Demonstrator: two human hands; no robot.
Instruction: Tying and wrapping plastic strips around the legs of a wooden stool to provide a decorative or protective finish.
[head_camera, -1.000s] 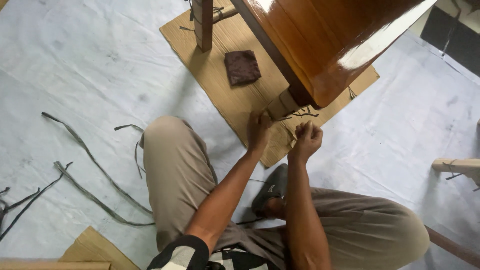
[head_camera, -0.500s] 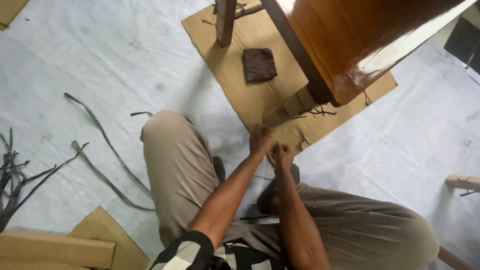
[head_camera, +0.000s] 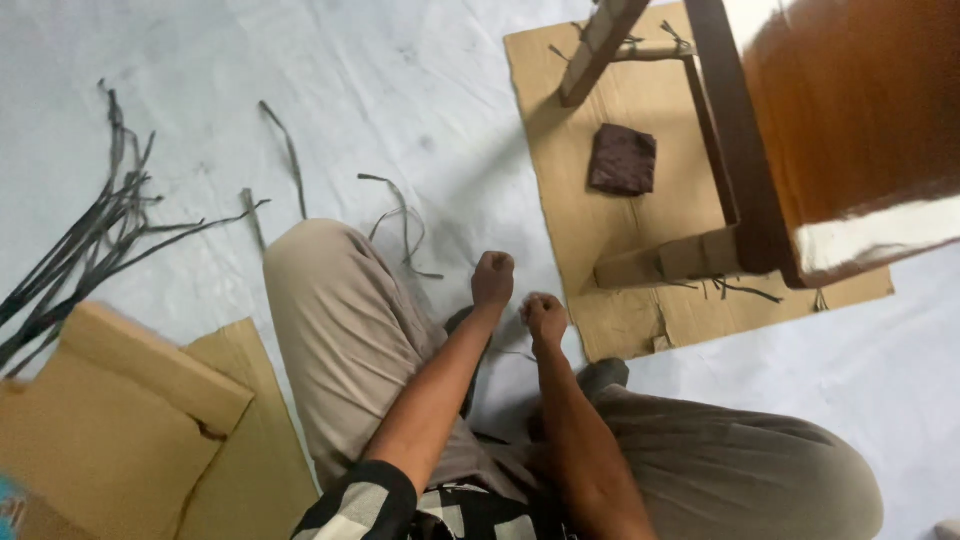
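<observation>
A folded stack of plain brown cardboard (head_camera: 130, 420) lies at the lower left on the pale floor sheet (head_camera: 400, 90), its top piece a thick slab with a torn notch at 1 edge. A second, flat sheet of cardboard (head_camera: 620, 240) lies at the upper right under a wooden chair (head_camera: 800, 130) with a glossy reddish-brown seat; 2 of its legs show, 1 wrapped in brown card at the foot. On that sheet, between the legs, rests 1 small dark brown square pad (head_camera: 622, 160). No label or sign can be made out on any of these.

The person sits on the floor in beige trousers, knees spread, with a black-and-white checked sleeve at the bottom edge. Both arms reach forward between the knees. The left hand (head_camera: 493, 278) is clenched into a fist, and the right hand (head_camera: 545, 318) is clenched too, just beside it and slightly nearer the body. A very thin strand may run between them, but it is too fine to tell what either fist grips. Both hands hover just off the near left corner of the flat cardboard, near the wrapped chair leg and apart from it.

A bundle of long dark strips (head_camera: 90, 240) fans out at the far left, well apart from the hands; about 4 loose strips (head_camera: 400, 215) lie singly nearer the left knee.
</observation>
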